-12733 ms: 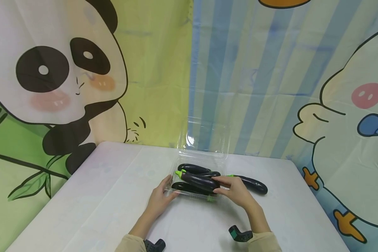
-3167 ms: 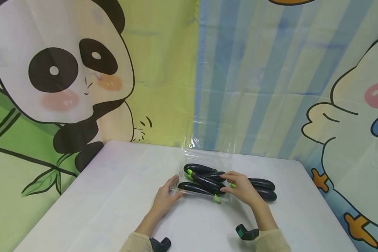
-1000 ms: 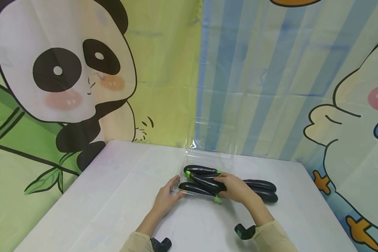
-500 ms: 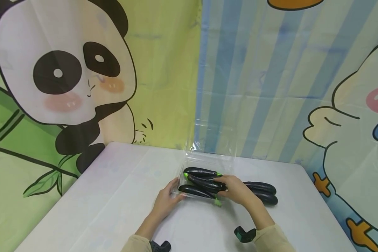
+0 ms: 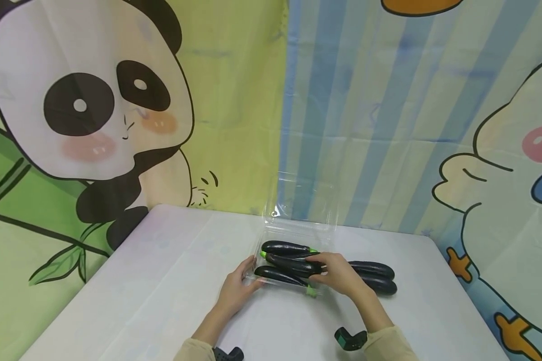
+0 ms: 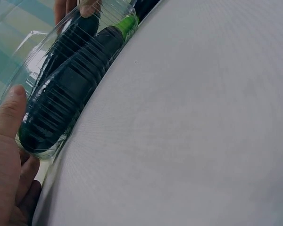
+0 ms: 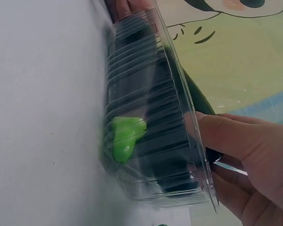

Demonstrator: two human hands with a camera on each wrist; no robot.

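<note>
A white table (image 5: 153, 301) fills the lower part of the head view, its cloth smooth. Behind it hang 2 printed curtains that meet near the middle: on one side a yellow-green curtain (image 5: 235, 100) with a cartoon panda (image 5: 90, 110) and a bamboo sprig (image 5: 54, 265), on the other a blue striped curtain (image 5: 366, 125) with a white cartoon bird (image 5: 506, 190) that has a pink cheek and orange feet. An orange shape (image 5: 415, 5) shows at the top edge

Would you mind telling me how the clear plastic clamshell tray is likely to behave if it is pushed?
The clamshell tray looks thin, so its ribbed walls would probably flex. The eggplants weigh it down, so it should slide rather than tip. Its upright lid may wobble.
</note>
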